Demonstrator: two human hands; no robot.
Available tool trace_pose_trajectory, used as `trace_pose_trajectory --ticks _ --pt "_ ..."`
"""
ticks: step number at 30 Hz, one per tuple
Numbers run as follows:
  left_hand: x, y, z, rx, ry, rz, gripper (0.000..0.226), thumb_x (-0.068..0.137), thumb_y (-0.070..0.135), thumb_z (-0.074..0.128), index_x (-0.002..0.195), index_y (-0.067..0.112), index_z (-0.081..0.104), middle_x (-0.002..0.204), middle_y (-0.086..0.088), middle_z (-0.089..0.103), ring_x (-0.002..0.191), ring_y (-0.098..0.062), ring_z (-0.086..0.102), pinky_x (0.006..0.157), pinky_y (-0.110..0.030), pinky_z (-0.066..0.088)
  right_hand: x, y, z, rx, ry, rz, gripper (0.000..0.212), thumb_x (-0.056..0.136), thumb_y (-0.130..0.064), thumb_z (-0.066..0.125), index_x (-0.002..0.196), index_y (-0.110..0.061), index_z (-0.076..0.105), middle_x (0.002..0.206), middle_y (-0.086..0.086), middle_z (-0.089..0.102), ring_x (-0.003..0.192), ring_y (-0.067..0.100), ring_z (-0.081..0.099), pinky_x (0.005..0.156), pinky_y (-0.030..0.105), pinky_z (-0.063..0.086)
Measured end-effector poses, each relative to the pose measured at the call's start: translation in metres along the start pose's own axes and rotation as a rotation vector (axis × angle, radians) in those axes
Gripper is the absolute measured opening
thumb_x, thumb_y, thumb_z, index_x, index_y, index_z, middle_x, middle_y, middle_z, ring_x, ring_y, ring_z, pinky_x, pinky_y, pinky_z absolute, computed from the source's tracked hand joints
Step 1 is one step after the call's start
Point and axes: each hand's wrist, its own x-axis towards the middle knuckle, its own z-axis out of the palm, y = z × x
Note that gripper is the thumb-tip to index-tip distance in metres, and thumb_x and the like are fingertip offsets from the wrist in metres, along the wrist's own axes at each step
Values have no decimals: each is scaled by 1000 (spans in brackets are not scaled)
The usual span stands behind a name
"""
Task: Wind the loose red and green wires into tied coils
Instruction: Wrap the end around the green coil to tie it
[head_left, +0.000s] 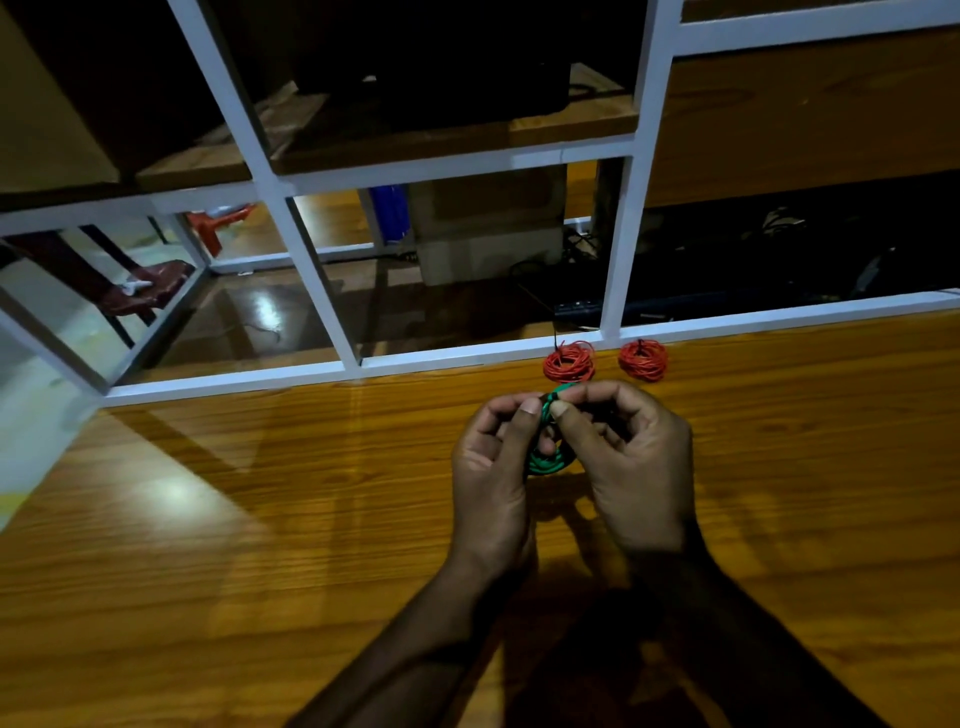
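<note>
Both hands are working at mid-frame, just above the wooden surface (260, 519). The left hand (493, 467) is gripping the green coil (545, 460) w/ its fingers (511, 410) curled round the coil's left side, thumb pressing near the top. The right hand (634, 457) is pinching the top of the same coil, thumb & forefinger tips closing on a small dark tie (551, 397) there; whether it's knotted, can't tell. The coil is standing roughly upright between the palms, lower arc showing below the thumbs.

Two red coils (569, 362) (643, 359) are lying flat on the surface just beyond the hands, side by side but apart, right by the white frame (332, 291) at the far edge. Each is showing a dark tie at its far side. Behind the frame, shelves & dim clutter are sitting in shadow.
</note>
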Motion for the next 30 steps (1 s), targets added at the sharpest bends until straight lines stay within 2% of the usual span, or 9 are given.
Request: trace_pose_trajectory --ticks 3,8,10,12,19,23,30 --pt "-3 2 0 18 -19 4 24 81 30 73 96 13 70 72 -2 62 72 -15 55 76 -33 48 0 -1 -1 17 -16 13 6 86 -17 73 89 -21 70 88 2 72 84 21 70 73 36 61" --pt "-5 5 -2 55 5 15 17 81 30 72 93 18 72 72 0 62 69 -12 56 72 -28 49 2 -6 -5 113 -113 62 6 87 -6 71 89 -11 70 85 4 73 80 11 71 70 21 57" --pt "-6 6 -2 84 5 28 10 86 27 72 91 19 73 71 -1 62 68 -10 57 70 -24 50 3 -7 -8 161 -143 77 5 87 -3 70 90 -7 69 84 1 74 77 7 72 69 19 56" --pt "-7 8 -1 114 -2 45 3 91 21 71 90 18 72 70 -1 62 67 -9 57 68 -23 50 3 -7 -10 191 -159 88 5 87 -2 69 91 -5 68 82 -1 74 75 7 72 68 19 56" --pt "-11 12 0 200 -23 87 14 89 21 64 96 9 67 72 0 61 68 -8 57 66 -21 50 2 -6 -12 211 -174 86 7 85 -7 69 91 -5 68 83 -3 75 77 9 73 70 20 57" --pt "-11 12 2 204 -30 93 16 89 20 63 96 7 67 69 1 61 67 -7 57 64 -20 50 2 -6 -13 180 -160 87 16 80 -19 70 91 -8 69 86 1 75 81 13 73 73 25 59" --pt "-9 11 1 160 -24 57 13 90 21 63 95 10 68 71 0 61 68 -8 57 68 -22 51 1 -3 -12 240 -145 105 14 81 -15 69 92 -6 68 85 -4 74 79 9 72 70 20 57"
